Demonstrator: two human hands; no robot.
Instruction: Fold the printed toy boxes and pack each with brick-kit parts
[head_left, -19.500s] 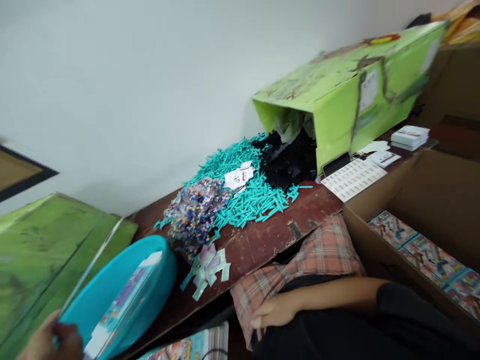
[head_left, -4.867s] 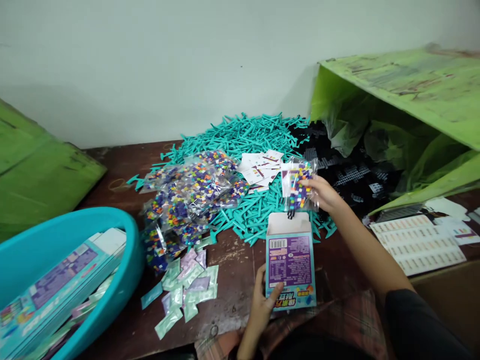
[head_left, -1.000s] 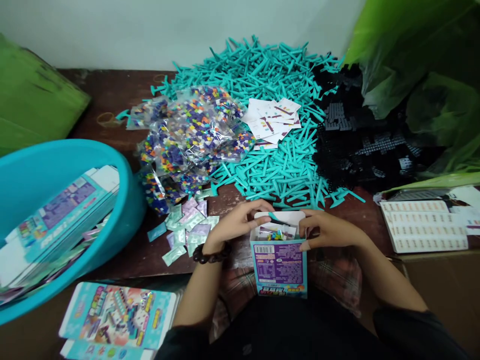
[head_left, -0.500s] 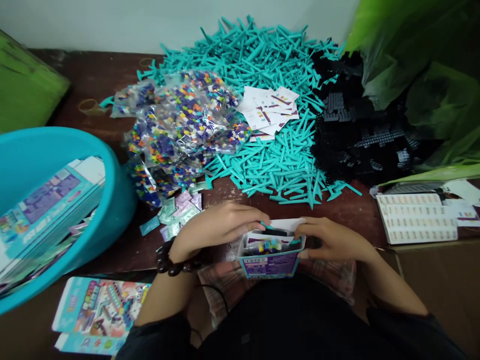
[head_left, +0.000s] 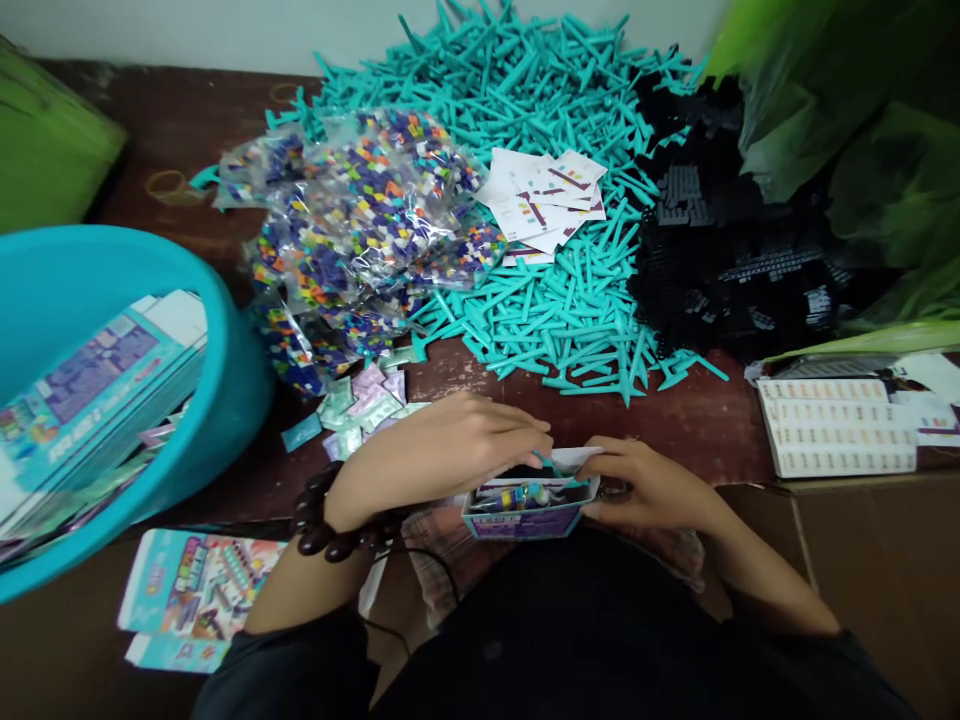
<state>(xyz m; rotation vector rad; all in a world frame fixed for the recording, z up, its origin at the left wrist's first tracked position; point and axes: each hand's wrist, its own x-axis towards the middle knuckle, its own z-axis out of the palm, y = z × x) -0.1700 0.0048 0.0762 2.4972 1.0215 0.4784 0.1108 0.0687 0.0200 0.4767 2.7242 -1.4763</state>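
**Both hands on open carton, below the teal pile**

Open-topped printed carton [head_left: 529, 515] sits just below the front of the teal plastic-stick pile [head_left: 525, 220], off the table edge and over a plaid cloth [head_left: 442, 560]. Small coloured parts show inside it. A thin teal stick [head_left: 551, 462] pokes out at its mouth.

Left hand [head_left: 442, 450]: fingers [head_left: 517, 425] curled over the carton's top, at the stick. Can't tell if they pinch it. Bead bracelet [head_left: 330, 520] on that wrist.
Right hand [head_left: 649, 487]: fingers [head_left: 615, 462] clenched on the carton's right side.

Relative to the pile:
- Left, overlapping: clear bags of multicoloured bricks [head_left: 360, 230].
- Right, touching: black parts [head_left: 720, 260].
- On top: instruction cards [head_left: 544, 195].
- Lower left: foil sachets [head_left: 360, 410], blue basin [head_left: 150, 262] holding flat carton blanks [head_left: 97, 390].
- Lower right: label sheet [head_left: 836, 425].
- Behind: wooden table [head_left: 187, 130].
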